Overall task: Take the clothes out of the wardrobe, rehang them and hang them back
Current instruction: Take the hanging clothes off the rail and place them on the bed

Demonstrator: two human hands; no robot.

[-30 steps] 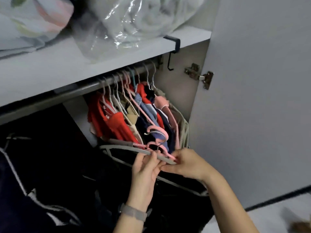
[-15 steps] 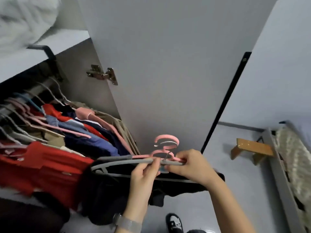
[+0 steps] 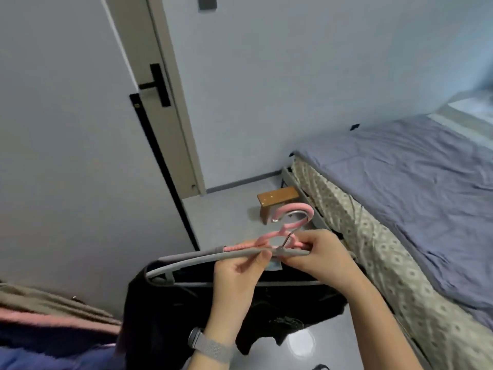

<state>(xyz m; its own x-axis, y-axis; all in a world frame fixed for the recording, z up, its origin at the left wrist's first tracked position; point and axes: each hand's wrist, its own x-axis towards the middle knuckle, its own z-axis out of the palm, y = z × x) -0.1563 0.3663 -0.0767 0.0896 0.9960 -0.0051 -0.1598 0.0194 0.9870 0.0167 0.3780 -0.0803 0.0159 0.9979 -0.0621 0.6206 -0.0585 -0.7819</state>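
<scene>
I hold a bundle of hangers level in front of me, clear of the wardrobe. A grey hanger (image 3: 192, 261) carries black clothes (image 3: 186, 311) that droop below it. A pink hanger (image 3: 290, 213) lies against the grey one, its hook pointing up and to the right. My left hand (image 3: 240, 273), with a watch on its wrist, pinches the grey bar from below. My right hand (image 3: 322, 259) grips both hangers at their necks. More hung clothes (image 3: 53, 332) show at the lower left edge.
The open white wardrobe door (image 3: 80, 156) stands at the left, with a room door and black handle (image 3: 160, 85) behind it. A bed with a purple sheet (image 3: 416, 188) fills the right. A small wooden stool (image 3: 277, 198) sits on the floor by the bed frame.
The hangers with the black clothes have come out of the wardrobe. My view has swung right, from the rail and shelf to the room, the bed and the stool.
</scene>
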